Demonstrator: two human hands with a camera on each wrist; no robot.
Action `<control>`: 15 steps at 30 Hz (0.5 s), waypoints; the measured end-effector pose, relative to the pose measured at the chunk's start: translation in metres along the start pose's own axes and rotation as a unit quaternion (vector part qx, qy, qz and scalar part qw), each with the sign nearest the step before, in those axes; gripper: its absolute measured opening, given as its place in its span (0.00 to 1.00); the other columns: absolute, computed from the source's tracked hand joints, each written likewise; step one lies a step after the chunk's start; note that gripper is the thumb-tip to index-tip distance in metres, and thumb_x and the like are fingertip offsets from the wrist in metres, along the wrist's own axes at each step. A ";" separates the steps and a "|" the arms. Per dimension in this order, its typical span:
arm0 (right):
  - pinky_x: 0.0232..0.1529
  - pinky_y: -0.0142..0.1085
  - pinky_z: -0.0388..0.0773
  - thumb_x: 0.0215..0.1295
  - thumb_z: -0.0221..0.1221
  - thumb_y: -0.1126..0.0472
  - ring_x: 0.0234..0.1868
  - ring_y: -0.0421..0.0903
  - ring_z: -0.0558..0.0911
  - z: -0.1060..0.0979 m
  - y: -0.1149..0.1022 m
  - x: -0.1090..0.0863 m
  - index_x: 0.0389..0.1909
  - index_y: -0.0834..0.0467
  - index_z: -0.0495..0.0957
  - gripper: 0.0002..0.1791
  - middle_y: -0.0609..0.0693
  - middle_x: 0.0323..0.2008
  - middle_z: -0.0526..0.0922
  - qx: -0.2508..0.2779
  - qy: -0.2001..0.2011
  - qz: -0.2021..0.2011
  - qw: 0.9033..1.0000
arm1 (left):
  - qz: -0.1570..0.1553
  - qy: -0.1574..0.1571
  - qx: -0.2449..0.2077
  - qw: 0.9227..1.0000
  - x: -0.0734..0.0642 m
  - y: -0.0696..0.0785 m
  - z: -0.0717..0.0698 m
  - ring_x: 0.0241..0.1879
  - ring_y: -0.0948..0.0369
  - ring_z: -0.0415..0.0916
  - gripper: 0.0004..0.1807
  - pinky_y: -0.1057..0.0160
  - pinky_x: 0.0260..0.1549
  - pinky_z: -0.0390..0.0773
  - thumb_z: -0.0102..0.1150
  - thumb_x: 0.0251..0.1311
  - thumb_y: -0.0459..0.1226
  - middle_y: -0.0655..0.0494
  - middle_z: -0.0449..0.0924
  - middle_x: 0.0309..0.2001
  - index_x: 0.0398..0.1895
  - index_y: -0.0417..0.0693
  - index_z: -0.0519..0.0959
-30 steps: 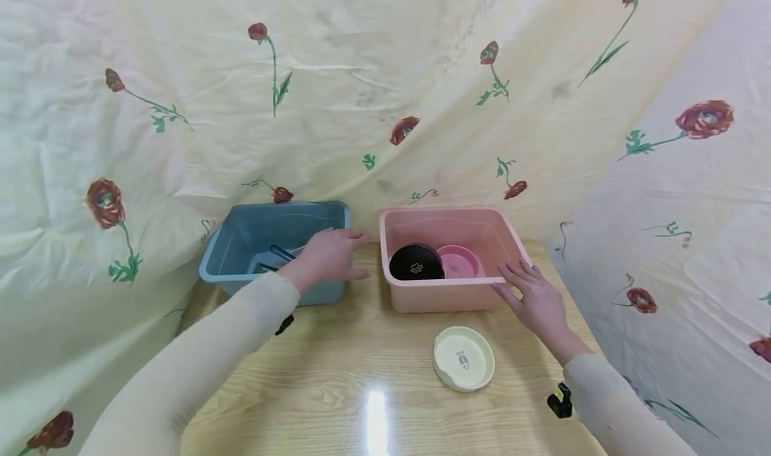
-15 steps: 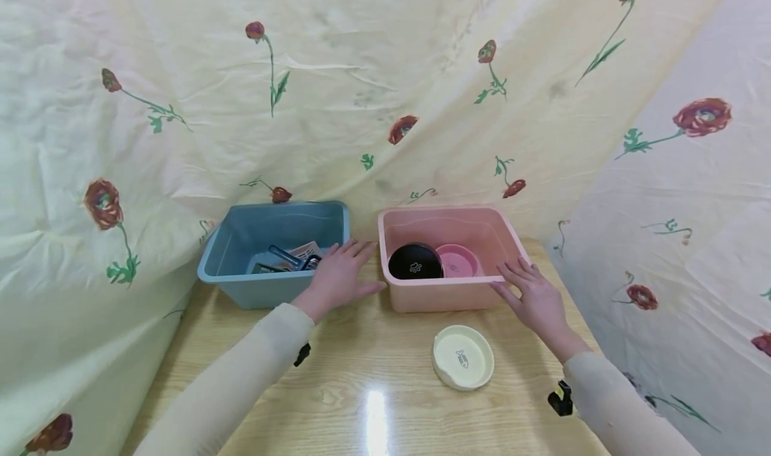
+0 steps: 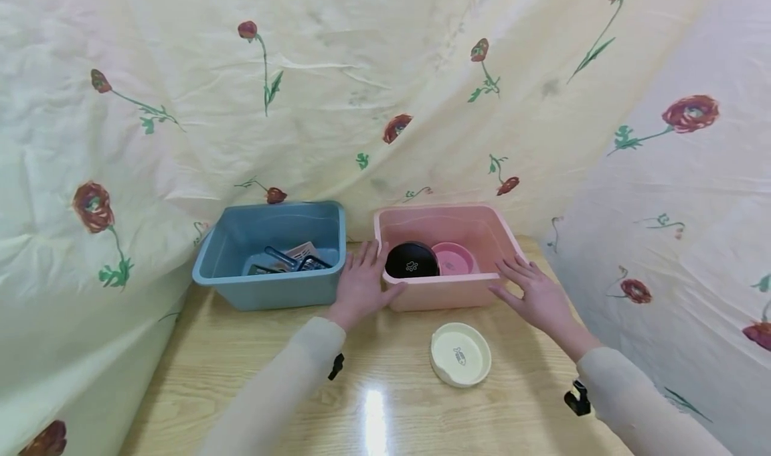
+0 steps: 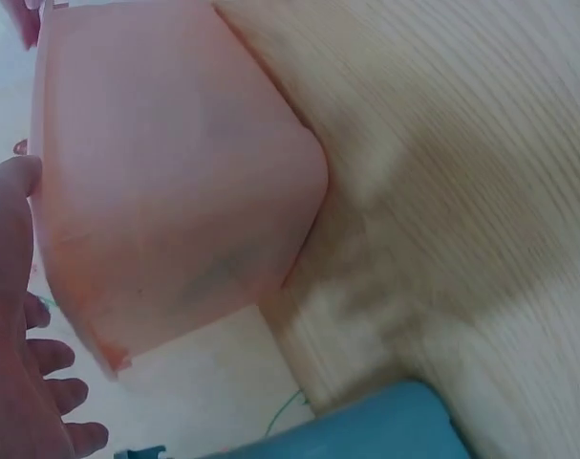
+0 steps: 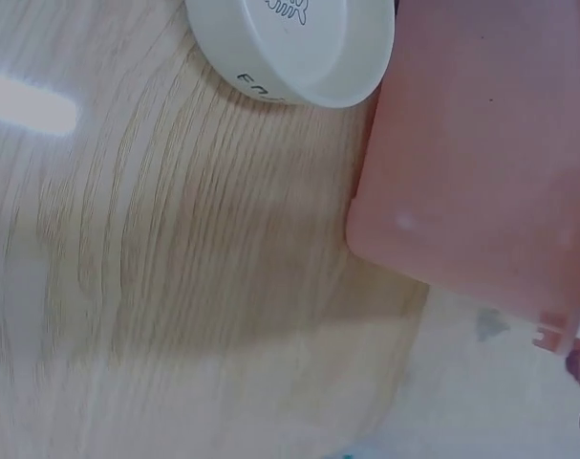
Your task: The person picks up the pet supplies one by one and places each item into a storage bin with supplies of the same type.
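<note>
A pink plastic bin (image 3: 446, 298) stands at the back right of the table in the head view. My left hand (image 3: 360, 285) is at its front-left corner, fingers fairly straight; in the left wrist view, the thumb (image 4: 22, 177) touches the rim. At the front-right corner, my right hand (image 3: 537, 298) rests on the rim with fingers extended. Inside the bin lie a black bowl (image 3: 412, 252) with a paw print and a pink bowl (image 3: 453, 255). A cream pet bowl (image 3: 460, 354) with a fishbone drawing sits on the table in front of the bin.
Left of the pink bin stands a blue bin (image 3: 271, 295) containing a dark-blue handled item (image 3: 280, 255), a pale slotted piece (image 3: 304, 250) and other partly hidden things. Floral cloth (image 3: 325, 108) hangs behind and beside the wooden table (image 3: 253, 335).
My left hand has moved right, from over the blue bin to the pink bin's front-left corner. The right hand stays at the pink bin's front-right corner. The view has shifted slightly.
</note>
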State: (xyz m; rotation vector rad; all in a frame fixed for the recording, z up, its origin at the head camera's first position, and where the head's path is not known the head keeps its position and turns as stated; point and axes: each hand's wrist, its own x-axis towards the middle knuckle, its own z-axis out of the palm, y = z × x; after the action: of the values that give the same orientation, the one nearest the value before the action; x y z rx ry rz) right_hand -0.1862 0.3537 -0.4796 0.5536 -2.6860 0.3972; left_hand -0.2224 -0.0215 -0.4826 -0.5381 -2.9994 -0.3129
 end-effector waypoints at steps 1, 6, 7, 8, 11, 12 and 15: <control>0.70 0.66 0.70 0.63 0.75 0.50 0.70 0.69 0.76 -0.004 -0.001 0.000 0.67 0.64 0.81 0.35 0.66 0.65 0.81 0.003 -0.004 -0.002 1.000 | -0.001 0.001 -0.003 1.000 0.001 0.001 0.002 0.86 0.47 0.41 0.57 0.40 0.82 0.48 0.47 0.69 0.75 0.47 0.47 0.87 0.89 0.54 0.46; 0.61 0.67 0.78 0.66 0.74 0.50 0.66 0.69 0.80 -0.028 -0.009 -0.003 0.68 0.62 0.81 0.33 0.64 0.66 0.82 0.025 -0.050 0.003 0.998 | -0.010 -0.002 -0.008 1.000 0.006 0.007 0.008 0.86 0.48 0.41 0.59 0.41 0.83 0.47 0.44 0.67 0.77 0.47 0.48 0.87 0.89 0.52 0.45; 0.59 0.67 0.80 0.67 0.73 0.50 0.65 0.68 0.81 -0.033 -0.010 -0.003 0.68 0.61 0.81 0.33 0.63 0.66 0.82 0.030 -0.065 0.004 0.997 | -0.013 -0.004 -0.010 1.000 0.006 0.008 0.008 0.86 0.48 0.41 0.60 0.41 0.83 0.47 0.43 0.66 0.78 0.47 0.47 0.87 0.89 0.52 0.45; 0.56 0.64 0.82 0.68 0.73 0.48 0.61 0.67 0.84 -0.038 -0.012 -0.004 0.69 0.60 0.81 0.33 0.63 0.65 0.83 0.036 -0.081 0.007 0.996 | -0.017 -0.006 -0.013 1.000 0.007 0.009 0.009 0.86 0.48 0.41 0.60 0.41 0.83 0.47 0.43 0.66 0.78 0.47 0.47 0.87 0.89 0.52 0.46; 0.45 0.55 0.86 0.69 0.71 0.46 0.44 0.60 0.90 -0.051 -0.015 -0.003 0.69 0.59 0.81 0.33 0.62 0.57 0.88 0.070 -0.139 0.015 0.988 | -0.027 -0.009 -0.025 0.999 0.009 0.012 0.010 0.87 0.48 0.39 0.62 0.42 0.83 0.46 0.43 0.64 0.79 0.47 0.45 0.87 0.89 0.51 0.46; 0.44 0.53 0.87 0.70 0.71 0.45 0.42 0.57 0.90 -0.055 -0.016 -0.002 0.69 0.59 0.81 0.33 0.61 0.56 0.89 0.084 -0.158 0.016 0.984 | -0.030 -0.010 -0.027 0.999 0.010 0.012 0.011 0.87 0.49 0.38 0.62 0.42 0.83 0.46 0.42 0.64 0.80 0.47 0.44 0.88 0.89 0.51 0.46; 0.45 0.47 0.89 0.71 0.70 0.45 0.45 0.56 0.91 -0.064 -0.016 0.002 0.68 0.61 0.81 0.33 0.61 0.56 0.89 0.147 -0.224 0.024 0.963 | -0.036 -0.008 -0.036 0.999 0.011 0.014 0.011 0.87 0.49 0.36 0.63 0.42 0.83 0.45 0.43 0.63 0.80 0.48 0.42 0.88 0.89 0.49 0.46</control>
State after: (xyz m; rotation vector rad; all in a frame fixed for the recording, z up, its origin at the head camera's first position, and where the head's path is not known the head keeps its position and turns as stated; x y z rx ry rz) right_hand -0.1621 0.3603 -0.4185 0.7395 -3.0979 0.7744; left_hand -0.2279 -0.0027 -0.4893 -0.4399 -3.0384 -0.4242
